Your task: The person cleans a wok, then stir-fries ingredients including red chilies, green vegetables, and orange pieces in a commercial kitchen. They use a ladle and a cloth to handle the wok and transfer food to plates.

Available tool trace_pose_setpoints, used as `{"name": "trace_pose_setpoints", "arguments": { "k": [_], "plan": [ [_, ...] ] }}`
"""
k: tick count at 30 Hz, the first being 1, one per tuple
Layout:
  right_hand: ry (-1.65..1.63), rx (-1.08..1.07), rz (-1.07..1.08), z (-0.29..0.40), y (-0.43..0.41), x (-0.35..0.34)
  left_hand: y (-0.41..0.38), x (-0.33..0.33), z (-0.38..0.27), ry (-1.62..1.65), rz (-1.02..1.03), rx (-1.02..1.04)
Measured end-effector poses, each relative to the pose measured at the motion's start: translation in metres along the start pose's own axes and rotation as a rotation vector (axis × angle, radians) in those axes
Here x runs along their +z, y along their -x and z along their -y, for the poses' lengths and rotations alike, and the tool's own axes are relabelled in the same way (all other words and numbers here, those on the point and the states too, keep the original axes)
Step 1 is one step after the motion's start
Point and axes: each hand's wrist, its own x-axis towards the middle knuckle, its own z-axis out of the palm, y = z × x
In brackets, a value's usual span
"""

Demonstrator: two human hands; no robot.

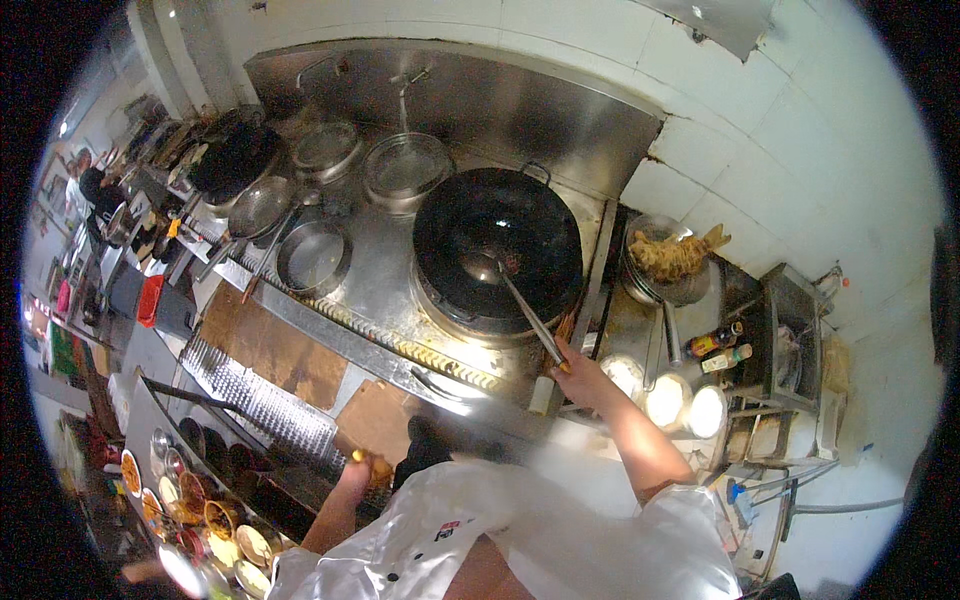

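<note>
My right hand [581,379] grips the handle end of a long steel ladle [525,304]. The ladle's bowl rests low inside a large black wok [450,217], which sits on the steel range right in front of me. No food can be made out in the wok. My left hand [366,474] hangs low at my side, above the floor. A small yellow thing [358,455] shows at its fingers, too blurred to tell whether it is held. Right of the wok, a fried whole fish [667,255] lies in a strainer over a pot.
Bright round containers [666,399] and two bottles [714,341] stand at the right. Lidded pots [409,169], an empty round pan [313,256] and a mesh strainer [259,206] occupy the range's left. Bowls of ingredients [223,517] fill a counter behind my left arm. People [97,184] stand far left.
</note>
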Motion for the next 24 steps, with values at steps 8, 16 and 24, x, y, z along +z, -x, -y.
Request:
{"name": "trace_pose_setpoints", "arguments": {
  "k": [8,16,24],
  "plan": [
    [0.312,0.149,-0.329,0.012,-0.082,0.04,0.023,0.224,-0.269,0.14,0.41,-0.092],
    [-0.035,0.219,-0.231,0.086,-0.065,0.073,-0.113,0.357,-0.296,0.309,0.344,-0.198],
    [-0.023,0.448,-0.346,0.093,-0.076,0.084,-0.147,0.357,-0.268,0.252,0.38,-0.146]
  ]
}}
